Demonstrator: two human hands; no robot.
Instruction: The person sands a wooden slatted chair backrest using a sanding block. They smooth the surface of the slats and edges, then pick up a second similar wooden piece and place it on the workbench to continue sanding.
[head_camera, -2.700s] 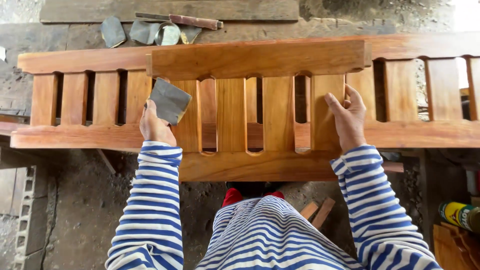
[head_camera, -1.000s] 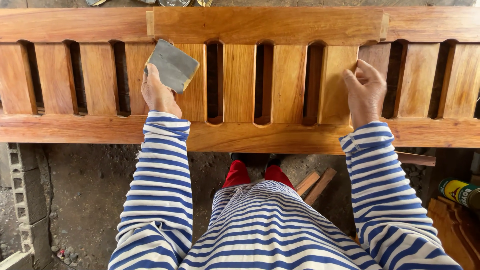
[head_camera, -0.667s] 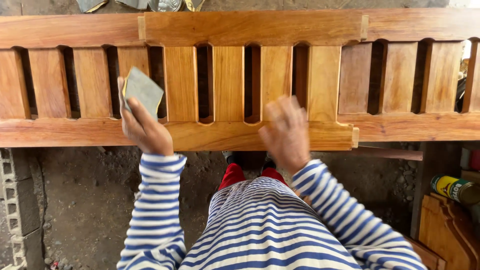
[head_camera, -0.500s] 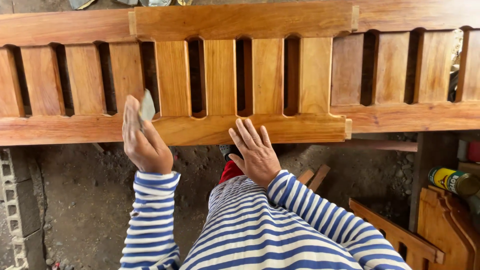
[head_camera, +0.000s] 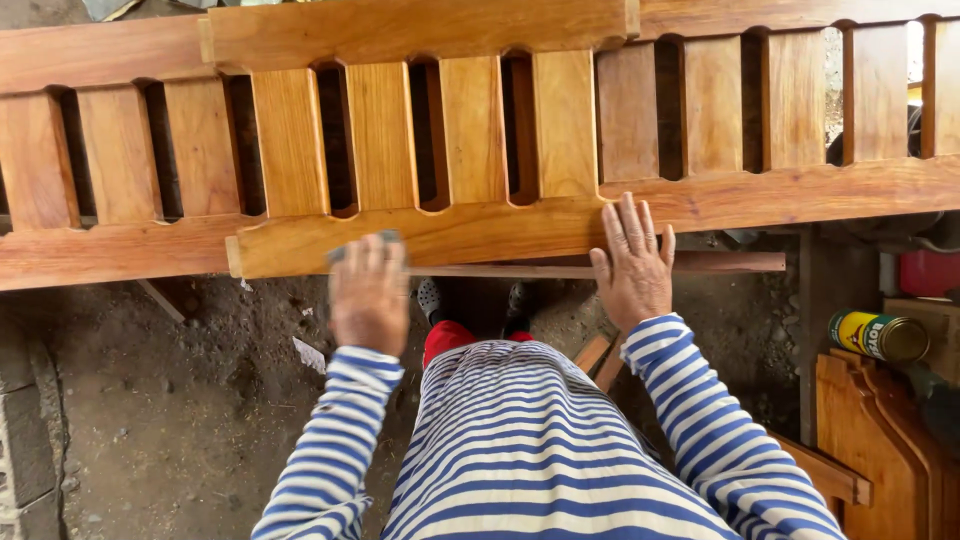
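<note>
Both hands (head_camera: 500, 285) press the slatted panel's (head_camera: 420, 130) near rail

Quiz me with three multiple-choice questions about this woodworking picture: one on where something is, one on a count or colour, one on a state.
1. Where does the left hand press the grey sandpaper?
A. on the small slatted panel's near rail
B. on the floor
C. on the can

2. How many open slots does the small slatted panel show?
A. one
B. three
C. six

3. How is the right hand?
A. clenched round a tool
B. flat, fingers spread, on the panel's near edge
C. raised in the air

Answers: 1 A, the sandpaper peeks out above the fingers on the rail. 2 B, three dark gaps lie between four slats. 3 B, the palm lies open on the wood.
</note>
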